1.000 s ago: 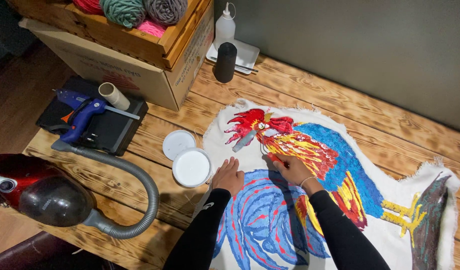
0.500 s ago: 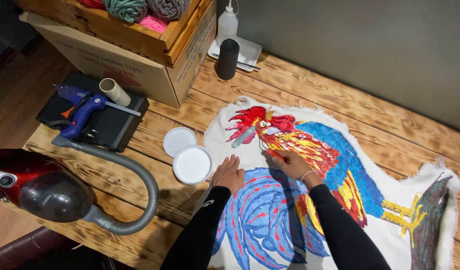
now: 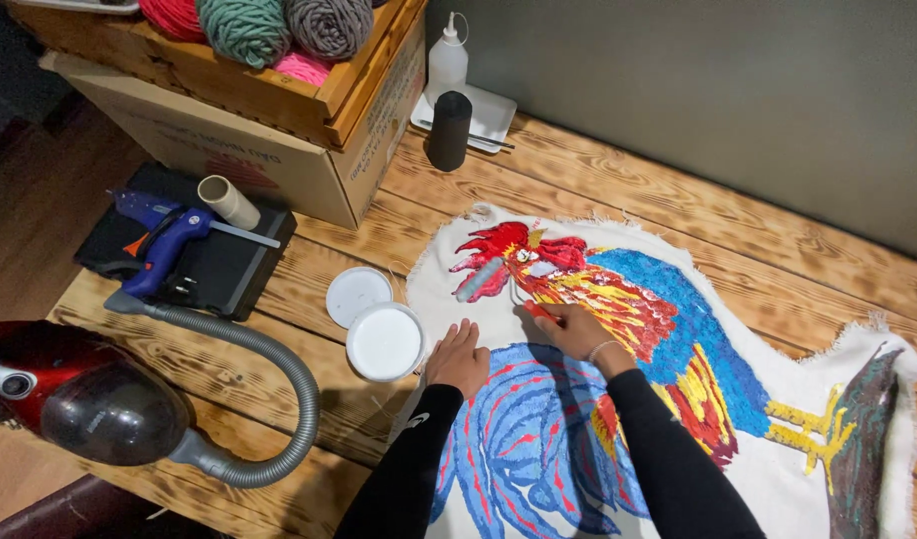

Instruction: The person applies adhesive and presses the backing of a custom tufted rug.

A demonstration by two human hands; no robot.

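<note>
A cloth piece (image 3: 858,359) with a colourful rooster worked in red, yellow and blue lies on the wooden table (image 3: 678,215). My left hand (image 3: 458,357) rests flat on the cloth's left edge, fingers apart, beside an open white tub (image 3: 384,341). My right hand (image 3: 573,329) is closed on a small red-handled tool (image 3: 528,302), whose pale tip touches the rooster's neck just below the red comb. Black sleeves cover both of my forearms.
The tub's white lid (image 3: 359,295) lies next to it. A red vacuum cleaner (image 3: 59,399) with a grey hose (image 3: 279,399) sits at the left. A blue glue gun (image 3: 164,245) and cardboard tube (image 3: 229,203) lie on a black mat. A cardboard box (image 3: 279,175), yarn crate, black cylinder (image 3: 449,130) and white bottle (image 3: 447,60) stand behind.
Both hands stay almost where they were on the cloth. The right hand's tool has shifted only slightly at the rooster's neck, and the view has tilted a little.
</note>
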